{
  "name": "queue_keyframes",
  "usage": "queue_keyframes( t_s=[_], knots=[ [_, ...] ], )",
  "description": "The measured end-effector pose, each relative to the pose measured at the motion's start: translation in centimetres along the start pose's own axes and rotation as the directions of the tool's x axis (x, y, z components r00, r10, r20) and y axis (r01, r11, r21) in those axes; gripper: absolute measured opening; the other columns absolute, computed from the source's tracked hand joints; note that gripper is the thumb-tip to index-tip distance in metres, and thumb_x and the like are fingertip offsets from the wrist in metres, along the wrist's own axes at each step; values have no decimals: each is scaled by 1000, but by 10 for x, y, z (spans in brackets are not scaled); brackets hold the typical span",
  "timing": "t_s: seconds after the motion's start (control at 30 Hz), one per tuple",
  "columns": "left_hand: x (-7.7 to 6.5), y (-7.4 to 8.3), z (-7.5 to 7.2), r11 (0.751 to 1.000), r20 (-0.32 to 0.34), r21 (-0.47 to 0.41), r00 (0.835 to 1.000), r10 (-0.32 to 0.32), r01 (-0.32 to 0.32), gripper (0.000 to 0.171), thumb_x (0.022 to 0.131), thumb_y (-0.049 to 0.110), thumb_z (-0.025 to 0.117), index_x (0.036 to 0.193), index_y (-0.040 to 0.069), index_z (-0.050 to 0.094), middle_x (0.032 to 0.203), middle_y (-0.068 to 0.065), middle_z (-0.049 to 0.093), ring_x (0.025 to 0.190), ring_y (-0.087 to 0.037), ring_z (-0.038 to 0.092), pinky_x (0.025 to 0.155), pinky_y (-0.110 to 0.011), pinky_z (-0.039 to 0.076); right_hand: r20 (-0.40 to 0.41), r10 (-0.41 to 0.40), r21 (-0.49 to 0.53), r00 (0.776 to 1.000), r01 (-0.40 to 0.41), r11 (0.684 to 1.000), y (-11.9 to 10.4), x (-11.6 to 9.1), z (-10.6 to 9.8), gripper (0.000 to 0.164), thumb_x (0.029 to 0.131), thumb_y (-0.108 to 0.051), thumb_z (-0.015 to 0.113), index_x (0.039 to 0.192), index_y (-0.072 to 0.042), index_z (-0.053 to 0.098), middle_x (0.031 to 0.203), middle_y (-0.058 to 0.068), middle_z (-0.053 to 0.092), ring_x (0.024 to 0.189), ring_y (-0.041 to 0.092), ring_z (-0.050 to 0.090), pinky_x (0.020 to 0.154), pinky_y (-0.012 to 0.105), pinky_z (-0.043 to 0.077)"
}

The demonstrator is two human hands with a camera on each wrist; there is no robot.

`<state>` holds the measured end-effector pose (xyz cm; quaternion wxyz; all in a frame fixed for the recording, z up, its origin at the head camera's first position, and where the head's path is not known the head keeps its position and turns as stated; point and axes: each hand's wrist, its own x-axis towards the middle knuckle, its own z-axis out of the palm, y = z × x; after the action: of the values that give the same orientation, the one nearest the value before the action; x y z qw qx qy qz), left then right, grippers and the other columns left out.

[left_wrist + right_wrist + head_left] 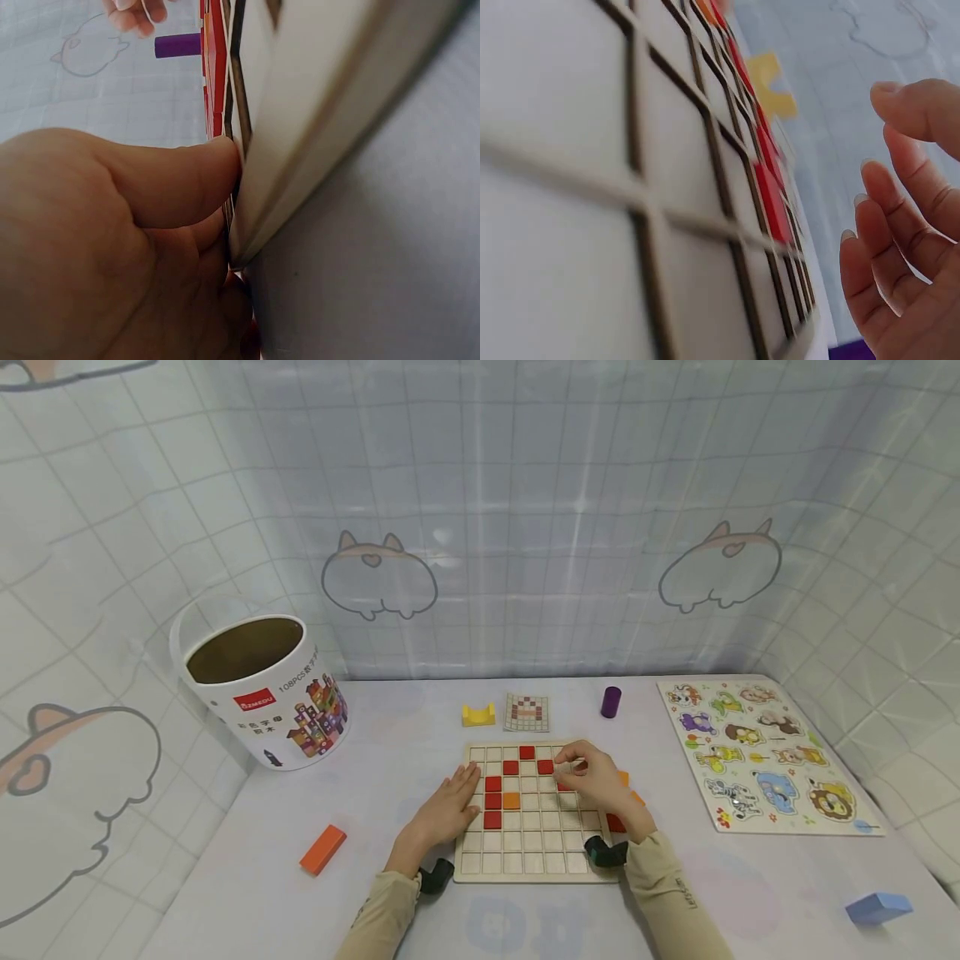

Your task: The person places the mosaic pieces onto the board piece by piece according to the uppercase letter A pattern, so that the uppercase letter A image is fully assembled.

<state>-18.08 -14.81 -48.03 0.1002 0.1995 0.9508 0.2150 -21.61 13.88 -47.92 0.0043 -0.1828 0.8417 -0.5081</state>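
Red square tile [545, 767] on wooden grid board [532, 841] lies just left of the nearer right hand [602, 783], fingers bent, visibly empty; left hand [444, 810], fingers straight, rests on board's left edge.

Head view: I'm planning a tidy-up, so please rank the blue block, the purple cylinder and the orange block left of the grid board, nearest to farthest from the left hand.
1. Orange block: just left of the left hand.
2. Purple cylinder: to its right, toward the back.
3. Blue block: far right, toward the front.
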Motion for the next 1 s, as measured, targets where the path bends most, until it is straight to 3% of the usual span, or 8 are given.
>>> queue_keyframes(
  t_s=[0.3,0.63,0.87,1.0],
  knots=[
    [-1,2,0,1000,3,-4,1000,-1,1,61,100,17,48,152,-2,23,161,-17,20,151,-34,15,122,-52,17,-97,129,-26,987,-132,991,13,-8,-28,22,88,-16,70,107,-6,63,112,12,63,107,29,57,94,42,47],
    [0,1,1,1000,10,2,1000,1,-1,61,100,17,48,152,-2,22,161,-17,19,151,-34,14,122,-52,17,-159,243,-69,957,-257,964,37,-23,-59,31,92,-21,67,114,-1,60,116,20,60,104,31,62,85,30,50],
    [1,0,0,1000,11,4,1000,-11,10,61,101,18,47,153,-1,22,162,-16,18,151,-33,13,123,-51,17,-116,225,-100,967,-236,966,54,-37,-76,37,88,-15,70,117,4,56,115,21,62,99,23,58,79,17,46],
    [0,1,-1,1000,11,-2,1000,-11,11,61,101,18,48,153,-2,22,161,-16,18,151,-33,14,123,-51,17,-71,207,-127,976,-215,968,58,-37,-77,39,86,-13,71,119,2,57,117,20,62,102,25,56,83,20,47]
  ],
)
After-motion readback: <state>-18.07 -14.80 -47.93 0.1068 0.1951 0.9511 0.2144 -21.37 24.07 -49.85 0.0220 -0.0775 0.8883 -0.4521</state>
